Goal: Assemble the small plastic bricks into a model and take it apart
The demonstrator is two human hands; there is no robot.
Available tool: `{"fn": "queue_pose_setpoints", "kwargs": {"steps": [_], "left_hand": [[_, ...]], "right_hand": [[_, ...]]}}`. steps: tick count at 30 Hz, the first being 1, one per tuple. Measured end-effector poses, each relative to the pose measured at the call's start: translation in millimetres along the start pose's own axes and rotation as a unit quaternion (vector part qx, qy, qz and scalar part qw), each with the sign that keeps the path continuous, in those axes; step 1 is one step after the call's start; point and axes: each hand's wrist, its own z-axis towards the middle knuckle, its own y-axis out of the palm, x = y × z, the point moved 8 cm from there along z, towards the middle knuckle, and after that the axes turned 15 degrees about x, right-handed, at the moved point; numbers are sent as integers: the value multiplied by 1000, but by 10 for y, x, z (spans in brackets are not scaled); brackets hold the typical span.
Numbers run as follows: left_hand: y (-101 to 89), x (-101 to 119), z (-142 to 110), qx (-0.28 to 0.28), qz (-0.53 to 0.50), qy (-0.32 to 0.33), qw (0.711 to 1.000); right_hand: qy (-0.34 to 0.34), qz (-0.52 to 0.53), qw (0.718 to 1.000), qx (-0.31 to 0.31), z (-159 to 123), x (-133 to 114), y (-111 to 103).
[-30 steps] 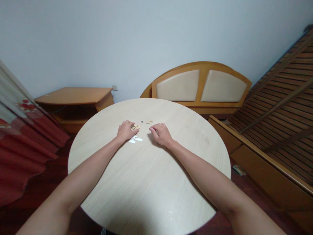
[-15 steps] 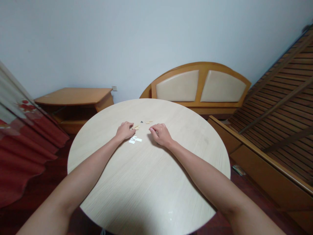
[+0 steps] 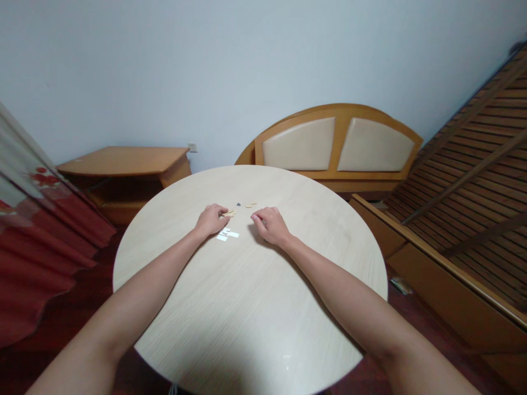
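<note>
Both my hands rest near the middle of a round pale wooden table (image 3: 247, 307). My left hand (image 3: 211, 219) is curled, its fingertips pinching a small tan wooden piece (image 3: 229, 213). Just in front of its knuckles lie a few small white paper pieces (image 3: 228, 235). My right hand (image 3: 269, 225) is curled into a loose fist with the fingertips on the tabletop; what it holds, if anything, is hidden. Beyond the hands lie another tan piece (image 3: 250, 205) and a tiny dark piece (image 3: 238, 204).
A wooden headboard with cream padded panels (image 3: 337, 145) leans on the wall behind the table. A slatted bed frame (image 3: 465, 181) stands tilted at the right. A low wooden stand (image 3: 123, 164) is at the back left. Red fabric (image 3: 37, 236) hangs at the left.
The left hand's fingers have shifted slightly on the tan piece. Otherwise both hands stay in place.
</note>
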Motion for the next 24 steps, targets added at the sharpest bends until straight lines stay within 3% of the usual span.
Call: {"fn": "queue_pose_setpoints", "kwargs": {"steps": [4,9,12,17,24], "left_hand": [[-10,48,-9,-4,12,16,1000],[-53,99,-12,-12,31,7,999],[-84,138,-16,-15,33,10,999],[-110,154,-25,-15,37,12,999],[-104,131,-27,-12,30,4,999]], "right_hand": [[16,12,1000,17,0,52,-2],[82,20,995,46,77,290,8],[108,-28,994,12,187,449,125],[80,-123,986,-84,407,565,467],[44,-147,980,-123,593,520,710]]}}
